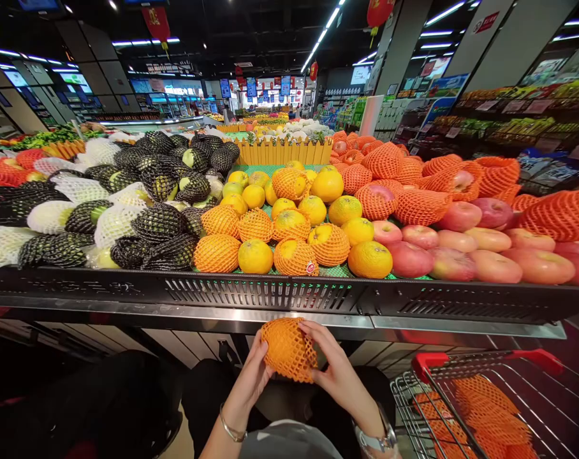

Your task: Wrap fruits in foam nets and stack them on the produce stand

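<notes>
Both my hands hold one orange (287,347) wrapped in an orange foam net, low in front of me below the display's edge. My left hand (252,381) grips its left side with curled fingers. My right hand (335,368) grips its right side, fingers pressed on the net. On the shelf above lies a pile of oranges (289,229), some netted and some bare.
A black display rim (270,293) runs across in front. Black- and white-netted fruit (127,210) lies left, red apples (461,248) right. A shopping cart (485,401) with a red handle holds orange nets at lower right. Store aisles stretch behind.
</notes>
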Tool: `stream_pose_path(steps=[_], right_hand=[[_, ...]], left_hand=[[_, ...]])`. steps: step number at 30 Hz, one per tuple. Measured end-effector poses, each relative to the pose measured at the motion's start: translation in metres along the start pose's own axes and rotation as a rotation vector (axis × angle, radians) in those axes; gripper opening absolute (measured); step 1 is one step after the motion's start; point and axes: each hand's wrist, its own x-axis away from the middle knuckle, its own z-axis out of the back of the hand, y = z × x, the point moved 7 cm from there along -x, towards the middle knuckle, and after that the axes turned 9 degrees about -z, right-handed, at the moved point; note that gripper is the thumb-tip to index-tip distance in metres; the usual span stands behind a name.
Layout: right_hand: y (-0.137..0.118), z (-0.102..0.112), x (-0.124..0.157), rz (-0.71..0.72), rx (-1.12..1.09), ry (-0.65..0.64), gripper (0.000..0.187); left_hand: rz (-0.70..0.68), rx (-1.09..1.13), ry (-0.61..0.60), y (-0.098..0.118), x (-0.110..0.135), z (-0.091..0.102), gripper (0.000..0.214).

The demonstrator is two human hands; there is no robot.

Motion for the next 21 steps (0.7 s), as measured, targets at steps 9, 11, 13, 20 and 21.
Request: stream_pose_path(steps=[9, 11, 13, 20, 21], right_hand=[[0.005, -0.017, 0.001, -0.107, 0.004, -0.127, 0.072], [0.005, -0.015, 0.002, -0.087, -0.029, -0.129, 0.067], [0.005, -0.008, 0.003, -0.012, -0.101, -0.054, 0.047], [0.022, -0.018, 0.001, -0.002, -0.428, 0.207, 0.098], [0.023, -0.029, 0.0, -0.019, -0.445, 0.156, 0.108]], left_hand=[[-0.005, -0.072, -0.081, -0.007, 0.004, -0.009, 0.068], [-0.034, -0.059, -0.07, -0.005, 0.004, -0.014, 0.065], [-0.058, -0.014, -0.02, -0.005, 0.002, -0.014, 0.065], [-0.024, 0.134, 0.083, -0.007, 0.003, -0.017, 0.061], [-0.006, 0.155, 0.073, -0.008, 0.006, -0.022, 0.058]])
